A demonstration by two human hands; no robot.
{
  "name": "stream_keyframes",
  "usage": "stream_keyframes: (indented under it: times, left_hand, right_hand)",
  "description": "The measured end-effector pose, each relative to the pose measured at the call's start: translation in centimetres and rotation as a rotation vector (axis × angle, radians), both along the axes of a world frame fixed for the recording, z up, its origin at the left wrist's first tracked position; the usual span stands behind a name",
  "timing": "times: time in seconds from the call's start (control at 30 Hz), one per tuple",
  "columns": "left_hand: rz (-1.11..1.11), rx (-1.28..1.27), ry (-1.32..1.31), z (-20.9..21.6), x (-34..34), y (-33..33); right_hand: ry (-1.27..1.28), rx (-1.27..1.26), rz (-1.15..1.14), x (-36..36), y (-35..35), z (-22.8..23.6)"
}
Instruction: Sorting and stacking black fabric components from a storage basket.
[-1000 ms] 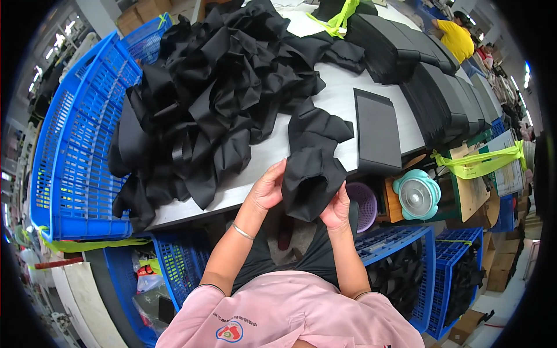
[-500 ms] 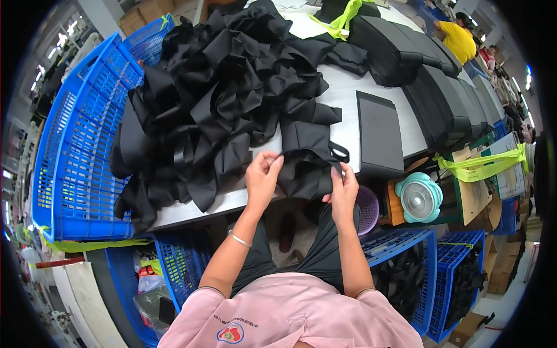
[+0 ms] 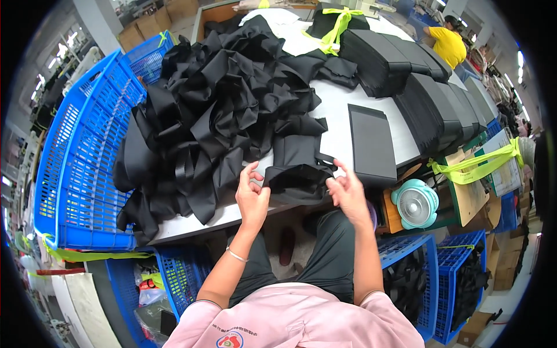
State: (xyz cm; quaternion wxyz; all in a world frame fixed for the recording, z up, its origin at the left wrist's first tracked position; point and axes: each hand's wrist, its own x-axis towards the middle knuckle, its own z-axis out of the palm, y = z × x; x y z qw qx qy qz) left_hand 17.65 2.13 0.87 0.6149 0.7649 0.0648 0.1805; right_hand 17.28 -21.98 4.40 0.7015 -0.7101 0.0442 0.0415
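Note:
A black fabric piece [image 3: 297, 182] with folded, open-looking edges lies at the table's near edge in front of me. A short black strap loop [image 3: 326, 159] stands out at its right side. Just left of the piece is my left hand [image 3: 253, 196], its fingers bent but apart and nothing seen between them. On the other side my right hand [image 3: 349, 197] has its fingers spread, the tips close to the strap and the cloth's right edge; whether they touch is hard to see. A big heap of similar black cloth [image 3: 214, 104] covers the table beyond and to the left.
Flat black panels [image 3: 372, 145] lie at the right, with thick stacks of panels [image 3: 429, 110] beyond. A blue crate [image 3: 87, 151] borders the heap's left. A small teal fan [image 3: 415, 204] stands right of the table. Blue crates [image 3: 432, 284] sit beside my legs.
Both hands have let go of the black fabric piece and spread apart. The piece now rests lower and flatter at the table edge. My view has shifted slightly.

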Motion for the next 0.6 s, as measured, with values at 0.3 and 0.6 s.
stream_keyframes:
  times: [0.3, 0.6]
  left_hand:
    - [-0.079, -0.118, -0.075, 1.6, -4.6, -0.8]
    - [-0.428, -0.451, 0.106, 3.2, -9.2, -2.1]
  right_hand:
    - [-0.113, -1.330, -0.350, 7.1, -6.4, -3.4]
    - [-0.494, -1.000, -0.758, 5.4, -9.2, -1.8]
